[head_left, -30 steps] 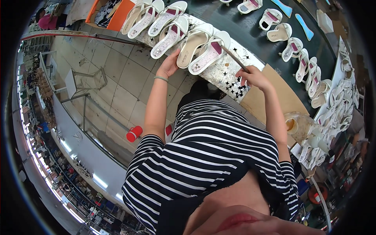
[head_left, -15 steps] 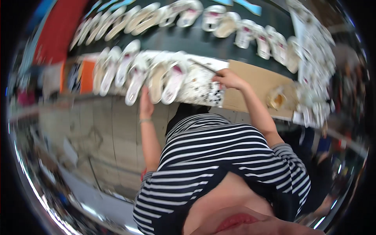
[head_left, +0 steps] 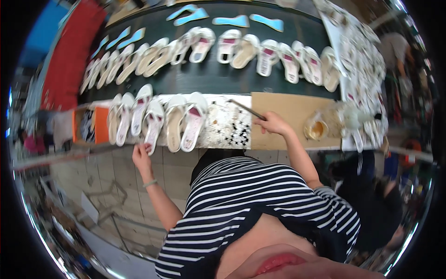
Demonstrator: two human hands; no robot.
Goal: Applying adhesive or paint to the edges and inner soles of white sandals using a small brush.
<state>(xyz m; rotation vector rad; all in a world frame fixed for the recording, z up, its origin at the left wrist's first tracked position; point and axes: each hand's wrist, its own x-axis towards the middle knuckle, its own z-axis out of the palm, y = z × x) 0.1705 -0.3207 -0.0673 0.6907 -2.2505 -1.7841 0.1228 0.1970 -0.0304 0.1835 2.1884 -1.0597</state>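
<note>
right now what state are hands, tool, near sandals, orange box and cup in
Left hand: at a near sandal, contact unclear
Right hand: closed around the slim tool
Slim tool: held, slanting
Near sandals: insoles up, side by side
Orange box: open, contents visible
Cup: open, amber inside

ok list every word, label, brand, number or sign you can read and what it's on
No text is readable here.
White sandal by the left hand: faint insole marks, too blurred to read.
Beige-lined sandal to its right: faint heel mark, too small to read.
</note>
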